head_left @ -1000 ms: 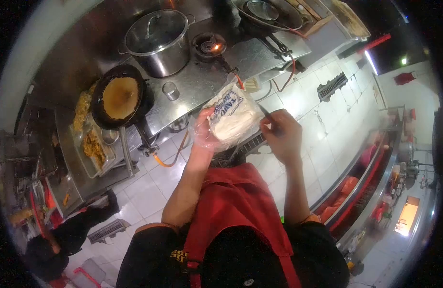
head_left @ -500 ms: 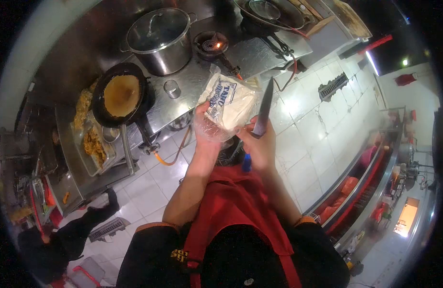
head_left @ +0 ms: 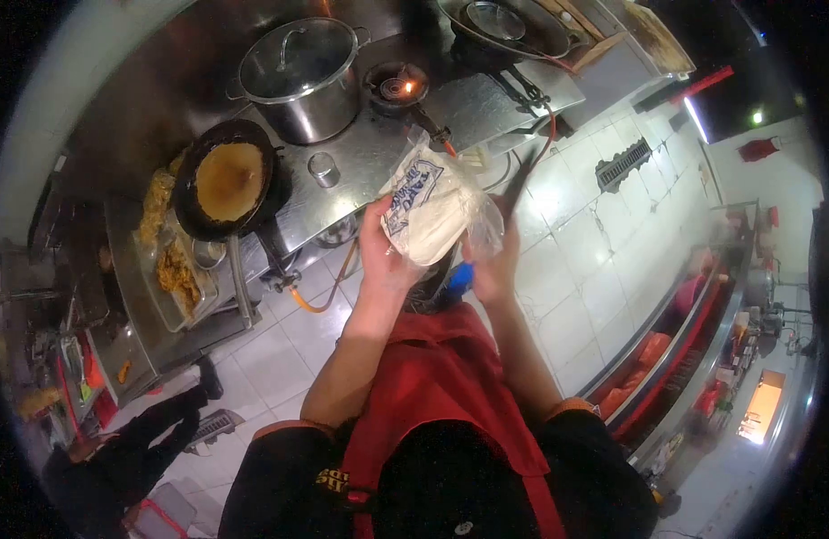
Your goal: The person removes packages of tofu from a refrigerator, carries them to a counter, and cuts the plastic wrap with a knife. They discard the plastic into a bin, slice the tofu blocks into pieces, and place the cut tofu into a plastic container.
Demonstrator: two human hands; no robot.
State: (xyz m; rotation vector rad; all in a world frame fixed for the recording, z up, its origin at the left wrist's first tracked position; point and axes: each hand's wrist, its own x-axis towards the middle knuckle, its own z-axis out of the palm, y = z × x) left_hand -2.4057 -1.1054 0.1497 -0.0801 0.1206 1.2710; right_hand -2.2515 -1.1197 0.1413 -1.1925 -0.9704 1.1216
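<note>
A block-shaped white pack (head_left: 432,216) in clear plastic, with blue print that seems to read "TARO", is held up in front of my apron. My left hand (head_left: 379,251) is wrapped round its left side and underside. On the other side, my right hand (head_left: 495,269) is closed on a knife (head_left: 520,184), its blade pointing up and smeared by motion. The knife's blue handle (head_left: 459,278) shows below the pack. Loose plastic from the pack's right end lies against my right fingers, which it partly hides.
A frying pan (head_left: 192,184) holding a thin brown round stands left on the steel counter (head_left: 343,193). Nearby are a lidded pot (head_left: 311,112), a metal cup (head_left: 323,169), a lit burner (head_left: 398,88) and a tray of fried food (head_left: 208,286). Another person (head_left: 136,467) is at lower left.
The pack has tilted and turned, with its plastic end now by my right hand. My right hand has moved slightly down, and the knife has shifted right and blurred. The other person's leg has moved.
</note>
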